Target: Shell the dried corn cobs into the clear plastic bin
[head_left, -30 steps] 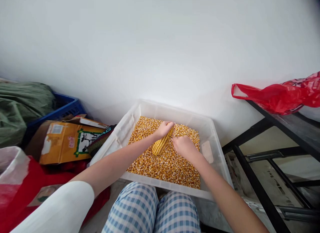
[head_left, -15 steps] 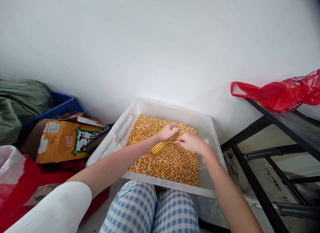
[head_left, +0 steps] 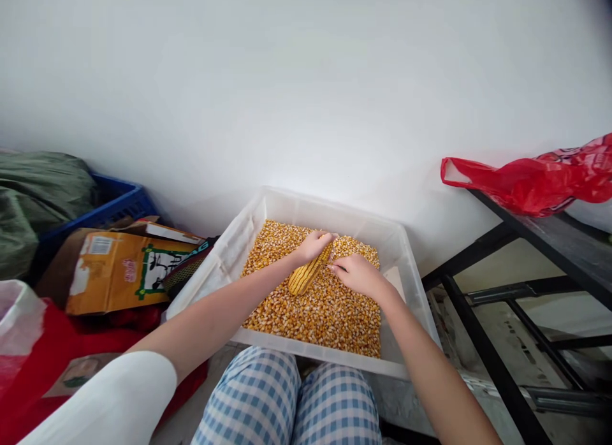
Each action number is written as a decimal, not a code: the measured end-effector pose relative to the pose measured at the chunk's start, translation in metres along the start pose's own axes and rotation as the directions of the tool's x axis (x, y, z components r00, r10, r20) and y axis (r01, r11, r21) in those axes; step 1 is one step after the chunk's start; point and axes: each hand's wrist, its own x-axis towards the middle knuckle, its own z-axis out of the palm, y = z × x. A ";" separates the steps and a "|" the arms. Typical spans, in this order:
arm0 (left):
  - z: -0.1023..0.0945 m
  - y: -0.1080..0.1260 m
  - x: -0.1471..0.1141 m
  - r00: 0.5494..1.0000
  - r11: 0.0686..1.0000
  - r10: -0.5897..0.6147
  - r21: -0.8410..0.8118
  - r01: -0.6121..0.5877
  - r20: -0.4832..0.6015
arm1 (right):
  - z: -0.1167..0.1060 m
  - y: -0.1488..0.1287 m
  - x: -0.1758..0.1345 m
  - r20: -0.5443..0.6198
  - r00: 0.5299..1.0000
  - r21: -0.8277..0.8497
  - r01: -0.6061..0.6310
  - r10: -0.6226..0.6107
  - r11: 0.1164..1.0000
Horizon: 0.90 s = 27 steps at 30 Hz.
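Note:
A yellow corn cob point(head_left: 304, 278) lies tilted over loose corn kernels point(head_left: 315, 324), with dark gaps between some of its rows. My left hand point(head_left: 314, 246) is closed around the cob's far upper end. Close to the cob's right side, my right hand point(head_left: 356, 273) pinches a thin dark pointed tool point(head_left: 338, 267), its tip at the cob. The tool's exact kind is hard to make out, as the fingers cover most of it. Under both hands the kernels fill much of a translucent plastic bin point(head_left: 329, 354).
Left of the bin are an orange cardboard box point(head_left: 117, 269), a blue crate point(head_left: 122, 203) and a red bag point(head_left: 48, 343). A black metal frame point(head_left: 482, 330) stands at the right, with a red plastic bag point(head_left: 530, 180) on top. A white wall point(head_left: 306, 94) rises behind.
The cob has turned slightly more upright, and my left hand has shifted a little left and up. My right hand has drawn slightly back from the left hand.

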 end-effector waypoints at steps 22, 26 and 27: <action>0.012 -0.005 0.000 0.987 0.958 0.155 0.253 -0.138 -0.050 | -0.003 0.000 -0.001 0.028 1.000 -0.081 0.011 -0.009 0.997; 0.016 -0.001 -0.003 0.985 0.940 0.173 0.300 -0.164 -0.002 | -0.010 0.009 -0.004 0.053 0.998 -0.020 0.024 -0.023 1.000; 0.016 0.000 -0.004 0.985 0.937 0.172 0.307 -0.168 0.012 | -0.011 0.010 -0.005 0.059 0.998 -0.004 0.028 -0.028 1.000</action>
